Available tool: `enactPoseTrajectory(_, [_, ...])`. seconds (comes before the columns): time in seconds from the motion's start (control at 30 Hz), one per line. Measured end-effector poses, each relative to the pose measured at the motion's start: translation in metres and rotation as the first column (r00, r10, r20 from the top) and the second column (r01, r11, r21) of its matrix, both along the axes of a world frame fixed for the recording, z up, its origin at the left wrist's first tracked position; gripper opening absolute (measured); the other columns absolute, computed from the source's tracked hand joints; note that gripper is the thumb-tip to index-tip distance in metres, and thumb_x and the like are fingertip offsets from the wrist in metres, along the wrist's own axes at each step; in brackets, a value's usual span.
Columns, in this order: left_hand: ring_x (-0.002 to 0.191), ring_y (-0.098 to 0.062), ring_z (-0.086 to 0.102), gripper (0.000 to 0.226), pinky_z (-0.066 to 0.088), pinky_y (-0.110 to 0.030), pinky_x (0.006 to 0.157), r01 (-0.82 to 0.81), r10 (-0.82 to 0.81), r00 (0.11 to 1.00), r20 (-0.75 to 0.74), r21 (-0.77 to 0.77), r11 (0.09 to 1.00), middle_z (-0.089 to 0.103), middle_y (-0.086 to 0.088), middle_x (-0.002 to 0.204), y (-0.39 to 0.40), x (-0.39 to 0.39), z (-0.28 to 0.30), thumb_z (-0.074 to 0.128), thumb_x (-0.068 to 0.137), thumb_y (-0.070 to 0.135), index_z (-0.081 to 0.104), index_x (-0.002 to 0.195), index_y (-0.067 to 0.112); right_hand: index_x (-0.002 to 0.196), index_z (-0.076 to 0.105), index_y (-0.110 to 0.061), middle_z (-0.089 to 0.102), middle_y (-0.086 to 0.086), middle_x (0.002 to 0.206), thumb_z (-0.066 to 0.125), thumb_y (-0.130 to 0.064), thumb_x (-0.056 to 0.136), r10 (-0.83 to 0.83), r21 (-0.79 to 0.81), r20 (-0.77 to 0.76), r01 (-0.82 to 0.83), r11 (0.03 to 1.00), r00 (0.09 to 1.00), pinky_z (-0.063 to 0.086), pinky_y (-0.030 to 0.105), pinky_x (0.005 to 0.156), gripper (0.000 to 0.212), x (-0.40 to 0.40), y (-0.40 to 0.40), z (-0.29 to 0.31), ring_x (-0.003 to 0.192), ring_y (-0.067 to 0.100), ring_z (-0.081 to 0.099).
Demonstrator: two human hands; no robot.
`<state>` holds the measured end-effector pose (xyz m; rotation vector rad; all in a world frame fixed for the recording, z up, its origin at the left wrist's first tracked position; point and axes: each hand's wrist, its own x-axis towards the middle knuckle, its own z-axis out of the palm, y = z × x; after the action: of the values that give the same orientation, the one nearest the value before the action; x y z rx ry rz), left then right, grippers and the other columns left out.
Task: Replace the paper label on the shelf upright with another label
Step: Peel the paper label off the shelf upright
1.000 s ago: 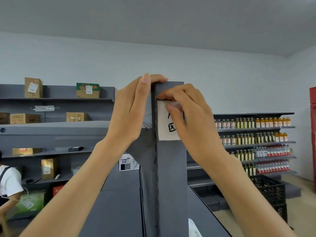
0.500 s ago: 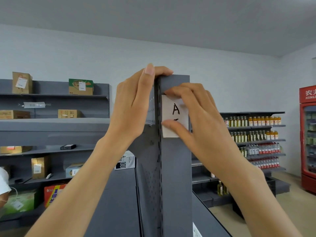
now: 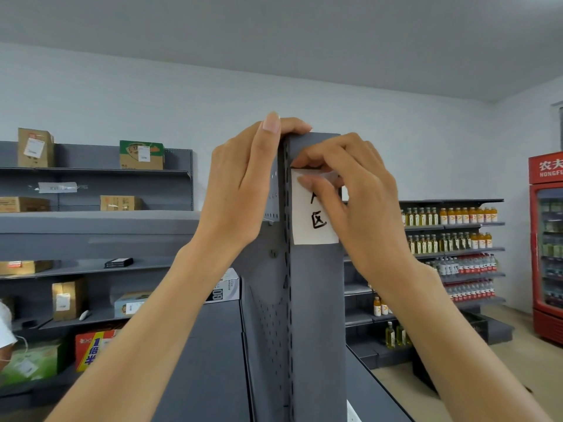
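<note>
One paper label sits on the front face of the grey shelf upright, near its top. It is white, with black handwritten marks; the lower character reads clearly, the upper one is partly covered by a finger. Its bottom edge lies flat against the metal.

Two hands are at the upright. The left hand is wrapped over the upright's top left corner, fingers curled onto the top edge and the palm against the perforated side panel, gripping the metal and no paper. The right hand is at the label's upper edge, its thumb and forefinger narrowed together on the paper's top strip (whether the tips have the edge pinched or are only pressing on it cannot be told), while the other fingers curl beside the label's right side.

Behind, on the left, grey wall shelving carries cardboard boxes: two on the top shelf, two on the one below, more lower down. On the right, shelves of bottles run in several rows, too many and too small to count. One red drinks fridge stands at the far right edge.
</note>
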<state>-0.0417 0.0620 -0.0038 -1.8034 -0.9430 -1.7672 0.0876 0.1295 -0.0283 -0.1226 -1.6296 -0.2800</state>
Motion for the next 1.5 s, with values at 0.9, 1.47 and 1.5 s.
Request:
enactPoseTrajectory(0.9, [0.098, -0.016, 0.07, 0.048, 0.055, -0.039, 0.086, -0.021, 0.021, 1.0, -0.006, 0.022, 1.0, 0.078, -0.003, 0.1, 0.001, -0.001, 0.001, 0.025, 0.107, 0.026, 0.073, 0.109, 0.024, 0.09, 0.062, -0.013, 0.059, 0.0, 0.096, 0.067, -0.019, 0.089, -0.17, 0.035, 0.136, 0.167, 0.985, 0.976, 0.054, 0.044, 0.064, 0.008, 0.004, -0.012, 0.022, 0.086, 0.018, 0.054])
enactPoseTrajectory(1.47, [0.111, 0.0, 0.064, 0.043, 0.043, -0.01, 0.086, -0.038, 0.039, 0.999, 0.038, -0.02, 0.999, 0.074, 0.005, 0.114, -0.001, 0.006, -0.001, 0.03, 0.108, 0.018, 0.073, 0.114, 0.011, 0.083, 0.063, -0.01, 0.061, 0.001, 0.093, 0.067, -0.016, 0.09, -0.103, -0.043, 0.183, 0.113, 0.993, 0.978, 0.049, 0.034, 0.064, 0.01, 0.038, -0.031, 0.006, 0.075, 0.015, 0.055])
enactPoseTrajectory(1.5, [0.111, 0.0, 0.064, 0.043, 0.044, -0.011, 0.086, -0.041, 0.041, 0.998, 0.044, -0.02, 0.999, 0.074, 0.005, 0.115, -0.001, 0.007, 0.0, 0.031, 0.107, 0.018, 0.073, 0.114, 0.011, 0.083, 0.063, -0.01, 0.061, 0.001, 0.092, 0.067, -0.016, 0.09, -0.107, -0.039, 0.187, 0.116, 0.992, 0.977, 0.048, 0.032, 0.064, 0.01, 0.04, -0.032, 0.005, 0.073, 0.015, 0.055])
